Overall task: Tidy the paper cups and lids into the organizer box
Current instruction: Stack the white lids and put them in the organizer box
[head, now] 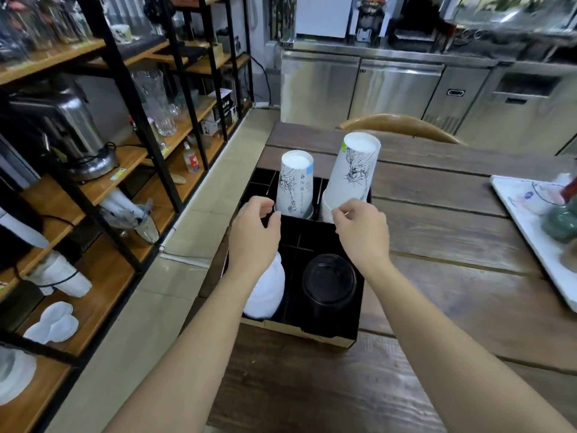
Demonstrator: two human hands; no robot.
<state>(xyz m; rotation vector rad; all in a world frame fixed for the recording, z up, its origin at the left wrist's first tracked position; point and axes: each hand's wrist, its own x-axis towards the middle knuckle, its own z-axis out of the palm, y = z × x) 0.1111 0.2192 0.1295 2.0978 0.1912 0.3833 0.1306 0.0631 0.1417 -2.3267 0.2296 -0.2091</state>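
A black organizer box [327, 334] with dividers sits on the wooden table's left end. Two stacks of white printed paper cups stand upside down in its far compartments: a shorter stack [295, 185] on the left and a taller, tilted stack [352, 176] on the right. White lids [268, 292] fill the near left compartment, black lids [329, 284] the near right one. My left hand [254, 235] hovers just before the shorter stack, fingers curled and apart, holding nothing. My right hand [362, 232] hovers at the foot of the taller stack, fingers loosely curled, empty.
A white tray [527, 226] with a green object lies at the table's right. A wooden chair back [402, 125] stands behind the table. Shelving [93, 182] with glassware, a metal urn and spare lids runs along the left. Steel counters line the back.
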